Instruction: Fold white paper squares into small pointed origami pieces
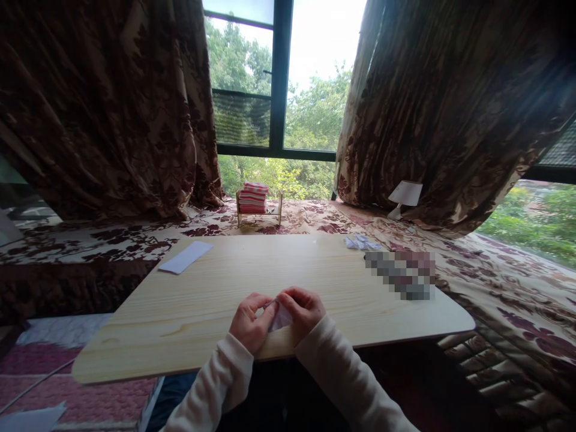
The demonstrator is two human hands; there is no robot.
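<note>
A small folded piece of white paper [281,318] is pinched between my two hands, just above the front edge of the wooden table [180,312]. My left hand [252,321] grips its left side, thumb and fingers closed. On the other side my right hand [306,309] holds it with thumb and bent fingers near the top. Parts of the paper are hidden behind the fingers. A flat stack or sheet of white paper [186,257] lies at the table's back left. Several folded white paper pieces [360,242] sit together at the back right corner.
A pixelated patch [400,273] covers something at the table's right side. Behind the table, a small wooden rack [258,211] holds red-and-white striped folded cloths [252,198] on the patterned sill cover. A white lamp [405,194] stands by the right curtain [432,120].
</note>
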